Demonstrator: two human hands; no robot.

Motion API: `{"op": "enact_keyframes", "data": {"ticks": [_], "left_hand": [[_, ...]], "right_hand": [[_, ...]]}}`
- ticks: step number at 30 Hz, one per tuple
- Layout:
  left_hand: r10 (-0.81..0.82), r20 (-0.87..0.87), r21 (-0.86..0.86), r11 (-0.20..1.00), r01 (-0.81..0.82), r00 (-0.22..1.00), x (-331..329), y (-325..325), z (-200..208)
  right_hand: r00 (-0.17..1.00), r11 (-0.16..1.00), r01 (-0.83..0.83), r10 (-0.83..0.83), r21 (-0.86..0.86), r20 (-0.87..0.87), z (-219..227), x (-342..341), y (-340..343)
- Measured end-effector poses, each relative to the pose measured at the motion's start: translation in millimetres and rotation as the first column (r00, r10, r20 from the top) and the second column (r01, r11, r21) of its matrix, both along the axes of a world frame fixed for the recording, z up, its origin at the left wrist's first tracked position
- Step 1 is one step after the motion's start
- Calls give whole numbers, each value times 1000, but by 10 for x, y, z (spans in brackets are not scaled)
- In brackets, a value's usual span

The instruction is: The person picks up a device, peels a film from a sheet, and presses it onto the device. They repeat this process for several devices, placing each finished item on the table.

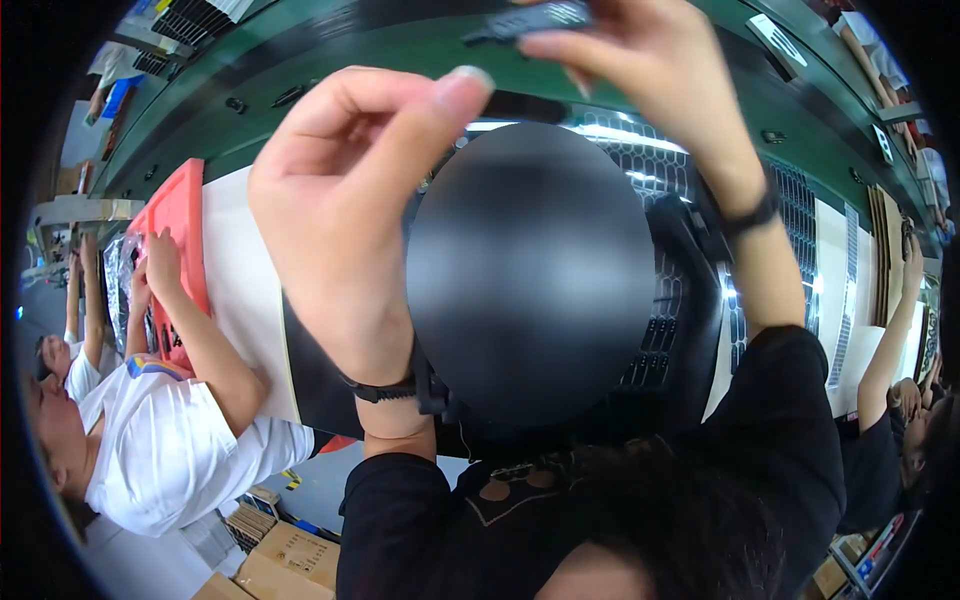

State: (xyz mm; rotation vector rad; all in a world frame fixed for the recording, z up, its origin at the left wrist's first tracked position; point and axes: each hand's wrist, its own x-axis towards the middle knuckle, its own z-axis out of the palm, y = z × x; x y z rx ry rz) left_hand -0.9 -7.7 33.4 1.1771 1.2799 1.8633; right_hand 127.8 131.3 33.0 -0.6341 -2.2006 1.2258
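Note:
My left hand (345, 190) is raised at the centre left, thumb tip against the curled forefinger. Whatever that pinch holds, if anything, is hidden. At the top, my right hand (650, 75) grips a small dark plastic part (535, 20) between thumb and fingers, over the green belt (400, 45). Its exact kind does not show. Below the hands a large blurred dark oval (530, 270) covers the middle of the view. Around its right side a clear tray with rows of cells (640, 150) comes into sight, with small black pieces (655, 345) in its lower rows.
Loose black parts (287, 97) lie on the belt. At the left, a person in a white shirt (190, 440) works over a red bin (190, 230). Another person's arm (890, 320) reaches in at the right, near cardboard sheets (885, 250). Cardboard boxes (285, 560) stand at lower left.

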Motion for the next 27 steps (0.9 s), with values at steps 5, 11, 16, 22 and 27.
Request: {"op": "enact_keyframes", "data": {"ticks": [5, 11, 16, 22, 27], "left_hand": [[-171, 142, 107, 982, 157, 975, 240, 36, -75], [-105, 68, 48, 994, 101, 992, 316, 57, -116], [-71, -7, 7, 997, 71, 997, 324, 86, -119], [-83, 25, 38, 996, 82, 996, 340, 117, -165], [-187, 223, 53, 982, 180, 957, 332, 156, -148]], "right_hand": [[960, 954, 156, -84, 258, -269, -31, 365, -544], [962, 961, 104, -31, 258, -270, -32, 438, -601], [971, 955, 100, -33, 279, -235, -13, 461, -608], [964, 948, 176, -112, 265, -241, -64, 435, -630], [962, 966, 155, -100, 207, -253, -108, 435, -599]]}}
